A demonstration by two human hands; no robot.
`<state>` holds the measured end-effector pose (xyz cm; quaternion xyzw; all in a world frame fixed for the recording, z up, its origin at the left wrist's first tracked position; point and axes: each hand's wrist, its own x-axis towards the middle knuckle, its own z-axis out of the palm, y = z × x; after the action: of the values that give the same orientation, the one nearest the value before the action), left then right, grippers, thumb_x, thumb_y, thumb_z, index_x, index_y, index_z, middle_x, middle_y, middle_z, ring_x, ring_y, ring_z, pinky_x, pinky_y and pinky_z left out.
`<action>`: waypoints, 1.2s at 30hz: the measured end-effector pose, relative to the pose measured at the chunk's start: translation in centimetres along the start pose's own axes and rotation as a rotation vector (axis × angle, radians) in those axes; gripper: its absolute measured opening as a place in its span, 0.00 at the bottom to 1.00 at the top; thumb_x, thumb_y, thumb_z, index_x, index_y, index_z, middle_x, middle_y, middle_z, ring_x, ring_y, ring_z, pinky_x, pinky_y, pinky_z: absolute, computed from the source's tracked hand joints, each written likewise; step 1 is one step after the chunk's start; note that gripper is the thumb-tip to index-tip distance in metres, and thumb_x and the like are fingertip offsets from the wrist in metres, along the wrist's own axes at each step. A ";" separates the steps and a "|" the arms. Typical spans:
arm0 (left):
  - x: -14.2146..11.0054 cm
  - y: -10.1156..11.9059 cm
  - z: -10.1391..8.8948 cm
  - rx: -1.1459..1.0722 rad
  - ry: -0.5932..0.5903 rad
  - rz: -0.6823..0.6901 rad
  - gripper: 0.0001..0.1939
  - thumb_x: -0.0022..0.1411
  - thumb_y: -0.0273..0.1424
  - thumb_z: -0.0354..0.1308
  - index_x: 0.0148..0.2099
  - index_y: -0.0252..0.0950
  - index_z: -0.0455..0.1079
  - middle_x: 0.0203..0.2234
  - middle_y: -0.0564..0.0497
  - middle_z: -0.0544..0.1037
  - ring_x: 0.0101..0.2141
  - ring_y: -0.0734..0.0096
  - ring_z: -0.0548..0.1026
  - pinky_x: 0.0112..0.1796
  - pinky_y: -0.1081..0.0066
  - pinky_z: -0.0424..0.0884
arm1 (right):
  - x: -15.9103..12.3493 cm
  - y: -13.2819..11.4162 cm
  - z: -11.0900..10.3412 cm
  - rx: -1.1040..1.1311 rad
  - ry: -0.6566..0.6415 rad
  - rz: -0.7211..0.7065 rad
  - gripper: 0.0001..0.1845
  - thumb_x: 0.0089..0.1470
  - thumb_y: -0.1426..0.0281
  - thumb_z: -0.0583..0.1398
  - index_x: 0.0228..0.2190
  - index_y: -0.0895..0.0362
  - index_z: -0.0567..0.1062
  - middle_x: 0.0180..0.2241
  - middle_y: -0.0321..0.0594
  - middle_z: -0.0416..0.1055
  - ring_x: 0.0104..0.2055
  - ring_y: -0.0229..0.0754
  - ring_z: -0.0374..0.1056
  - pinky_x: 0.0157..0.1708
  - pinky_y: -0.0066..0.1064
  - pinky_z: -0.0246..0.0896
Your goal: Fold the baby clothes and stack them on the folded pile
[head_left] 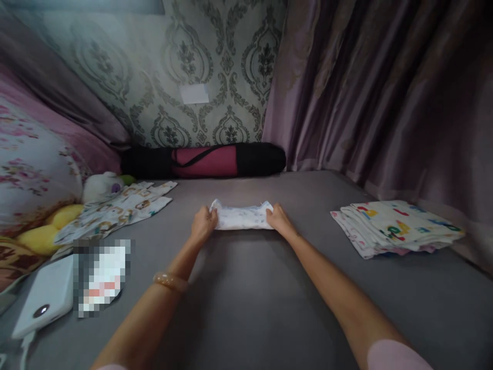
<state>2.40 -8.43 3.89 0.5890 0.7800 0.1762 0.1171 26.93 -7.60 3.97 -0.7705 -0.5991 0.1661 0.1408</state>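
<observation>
A white diaper [243, 218] with faint small prints and a bluish, ruffled upper edge is stretched out between my hands, over the middle of the grey bed sheet [239, 298]. My left hand [204, 224] grips its left end, thumb toward me. Its right end is pinched in my right hand [278, 220]. Both arms reach straight forward, and a pale bangle [170, 281] sits on my left forearm. The underside of the diaper is hidden, so I cannot tell whether it touches the sheet.
Folded printed cloths [400, 226] lie in a stack at the right. On the left are a spread printed garment [123, 210], a white plush toy [100, 187], a yellow cushion [46, 234], a white power bank [48, 293] with a cable and a blurred-out item [103, 277]. A long black-and-maroon bag [208, 161] lies along the wall.
</observation>
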 end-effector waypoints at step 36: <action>-7.2 -3.9 -0.8 -0.183 0.167 0.271 0.16 0.63 0.35 0.50 0.50 0.33 0.66 0.43 0.39 0.74 0.44 0.58 0.73 0.46 0.61 0.68 | -7.7 5.6 -1.5 -0.142 0.102 -0.370 0.20 0.64 0.71 0.45 0.51 0.62 0.69 0.50 0.55 0.70 0.52 0.49 0.65 0.52 0.39 0.56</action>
<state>0.66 -16.44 2.84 0.6591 0.6811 0.3087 0.0801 30.70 -16.49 3.63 -0.6628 -0.7326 0.0555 0.1445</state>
